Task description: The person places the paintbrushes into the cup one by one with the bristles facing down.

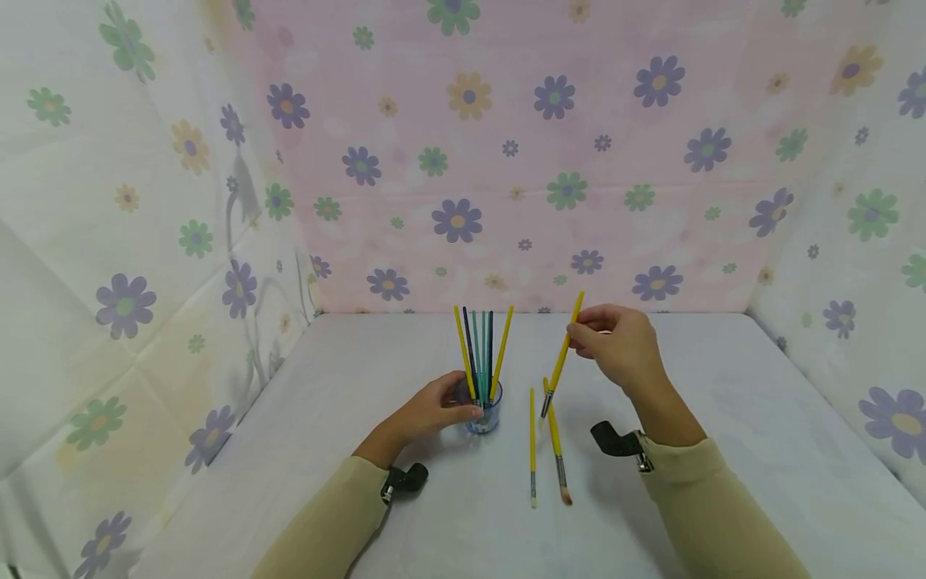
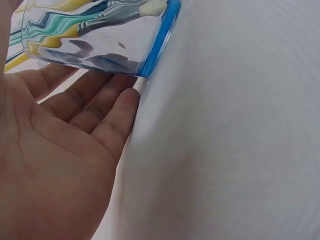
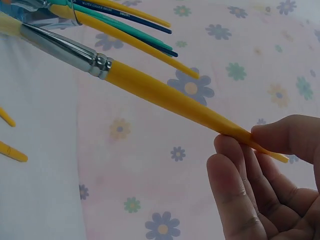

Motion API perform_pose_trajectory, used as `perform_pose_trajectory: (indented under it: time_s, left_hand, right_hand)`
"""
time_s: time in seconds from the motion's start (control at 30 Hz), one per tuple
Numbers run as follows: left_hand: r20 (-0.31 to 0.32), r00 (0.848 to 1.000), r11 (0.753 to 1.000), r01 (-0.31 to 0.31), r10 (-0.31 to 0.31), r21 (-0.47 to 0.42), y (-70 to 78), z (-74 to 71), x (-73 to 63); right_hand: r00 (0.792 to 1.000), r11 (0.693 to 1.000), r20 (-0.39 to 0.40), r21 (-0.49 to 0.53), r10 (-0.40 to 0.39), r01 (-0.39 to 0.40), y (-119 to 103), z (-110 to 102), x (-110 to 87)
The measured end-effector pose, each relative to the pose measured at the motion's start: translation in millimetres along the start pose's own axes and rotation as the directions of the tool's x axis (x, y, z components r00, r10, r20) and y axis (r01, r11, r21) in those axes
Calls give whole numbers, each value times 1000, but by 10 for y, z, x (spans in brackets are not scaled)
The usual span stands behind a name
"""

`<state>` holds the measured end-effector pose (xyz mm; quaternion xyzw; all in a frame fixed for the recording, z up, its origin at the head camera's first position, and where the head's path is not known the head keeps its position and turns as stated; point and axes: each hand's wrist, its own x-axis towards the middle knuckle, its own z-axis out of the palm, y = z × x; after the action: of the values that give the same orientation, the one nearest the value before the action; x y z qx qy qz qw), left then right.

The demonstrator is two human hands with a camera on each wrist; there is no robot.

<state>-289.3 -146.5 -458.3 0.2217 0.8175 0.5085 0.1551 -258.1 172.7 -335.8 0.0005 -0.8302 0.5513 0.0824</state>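
Observation:
My right hand (image 1: 615,342) pinches a yellow paintbrush (image 3: 160,99) near the tip of its handle, between thumb and fingers. The brush is tilted, bristles down, above the table and apart from the glass. My left hand (image 1: 434,406) holds a clear glass (image 1: 483,420) with a blue base, thumb in front and fingers round the far side. Several brushes with yellow, dark blue and teal handles stand in the glass, bristles down. Two more yellow paintbrushes lie on the table to the right of the glass, a thin one (image 1: 532,450) and a thicker one (image 1: 555,438).
A white cloth covers the table (image 1: 325,354). Flower-patterned sheets hang at the back (image 1: 521,193) and at both sides. Each wrist wears a small black camera mount, the right one (image 1: 615,440) close above the tabletop.

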Motion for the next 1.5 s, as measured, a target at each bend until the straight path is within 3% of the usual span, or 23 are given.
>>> perform_pose_trajectory:
  time_s: [0.37, 0.53, 0.87, 1.17, 1.5]
  left_hand:
    - [-15, 999, 999, -38, 38, -25, 6, -27, -9]
    - [-4, 1000, 999, -13, 13, -48, -3, -46, -8]
    - [15, 999, 999, -42, 43, -22, 5, -51, 17]
    - [16, 1000, 1000, 11, -10, -10, 16, -73, -6]
    - [56, 998, 1000, -19, 20, -21, 17, -106, -18]
  right_hand:
    - [988, 985, -120, 132, -100, 116, -44, 58, -58]
    - [976, 971, -155, 163, -151, 176, -53, 112, -93]
    - [957, 941, -160, 203, -243, 272, -71, 209, -151]
    - [948, 945, -130, 115, -290, 305, -20, 352, -162]
    - [933, 936, -101, 27, -347, 351, 22, 487, -190]
